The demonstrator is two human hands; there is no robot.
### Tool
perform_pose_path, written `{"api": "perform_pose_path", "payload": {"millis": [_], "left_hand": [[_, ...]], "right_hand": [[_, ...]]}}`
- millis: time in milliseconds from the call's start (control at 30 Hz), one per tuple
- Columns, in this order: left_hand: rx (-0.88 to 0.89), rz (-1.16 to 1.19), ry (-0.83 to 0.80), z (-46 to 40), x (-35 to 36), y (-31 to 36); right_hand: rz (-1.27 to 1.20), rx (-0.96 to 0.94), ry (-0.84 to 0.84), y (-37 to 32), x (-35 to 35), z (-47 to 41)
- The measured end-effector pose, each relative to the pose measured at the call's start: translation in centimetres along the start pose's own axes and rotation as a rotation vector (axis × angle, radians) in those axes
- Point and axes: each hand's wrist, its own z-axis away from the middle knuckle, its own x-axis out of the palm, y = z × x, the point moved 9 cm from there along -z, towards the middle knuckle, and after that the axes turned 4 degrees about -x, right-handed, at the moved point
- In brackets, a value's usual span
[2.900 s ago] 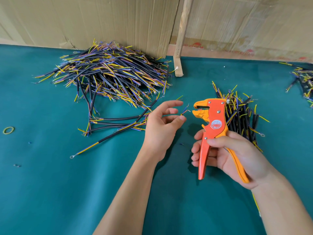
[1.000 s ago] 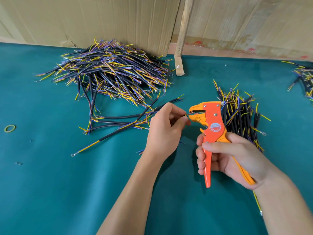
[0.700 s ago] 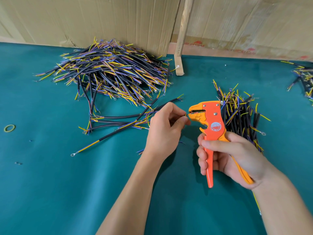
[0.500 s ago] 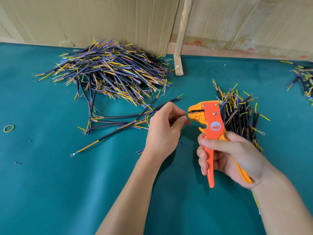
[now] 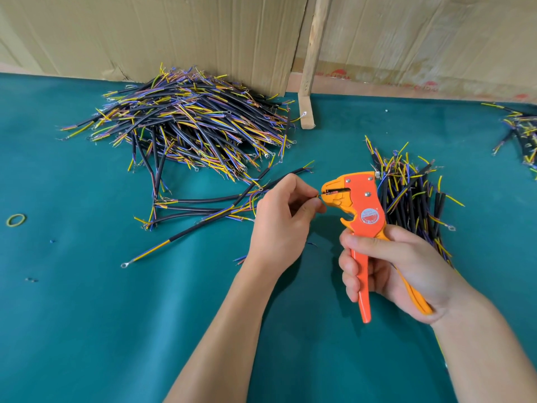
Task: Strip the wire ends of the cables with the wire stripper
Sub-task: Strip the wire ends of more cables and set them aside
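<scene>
The green counter [image 5: 87, 330] carries a large heap of cables [image 5: 189, 123] at far left, set against a cardboard wall [image 5: 174, 33]. A wooden post [image 5: 312, 53] stands just right of the heap. A few loose cables [image 5: 203, 210] lie nearer, left of the hands. A smaller bundle of cables [image 5: 412, 199] lies right of centre, partly hidden behind the tool and the right hand. More cables [image 5: 520, 132] sit at the far right edge. A rubber band [image 5: 16, 220] lies at the left edge.

The left hand [image 5: 279, 225] has its fingers curled, pinching a thin wire end [image 5: 319, 196] that reaches the mouth of the wire stripper [image 5: 359, 210]. The right hand [image 5: 389, 266] is wrapped round both stripper handles, head pointing left, held above the counter.

Against the frame half a second ago, both hands and the tool sit in much the same place; the handles appear slightly closer together. Nearly three seconds ago the left hand was spread wider and the wire end stood apart from the tool's mouth.
</scene>
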Motion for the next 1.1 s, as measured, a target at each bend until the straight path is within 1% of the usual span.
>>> {"api": "perform_pose_path", "payload": {"millis": [400, 567, 667, 800, 867, 967, 1100], "left_hand": [[-0.02, 0.008, -0.006, 0.0, -0.1, 0.0], [-0.031, 0.062, 0.007, -0.1, -0.3, 0.0], [-0.028, 0.075, 0.004, 0.1, -0.1, 0.0], [-0.017, 0.043, 0.037, 0.0, -0.4, 0.1], [-0.007, 0.035, 0.032, 0.0, -0.4, 0.2], [0.01, -0.069, -0.025, 0.4, 0.4, 0.6], [0.051, -0.111, -0.122, 0.9, 1.4, 1.4]], "right_hand": [[-0.021, 0.022, -0.007, 0.2, 0.4, 0.2], [-0.022, -0.009, 0.068, 0.2, 0.2, -0.3], [-0.042, -0.015, 0.028, 0.1, 0.4, -0.2], [-0.214, -0.089, -0.03, -0.9, 0.3, -0.2], [-0.288, -0.146, 0.015, -1.4, -0.5, -0.4], [-0.385, -0.202, 0.119, -1.5, -1.9, -0.5], [-0.336, -0.23, 0.192, -1.5, -2.7, -0.7]]}}
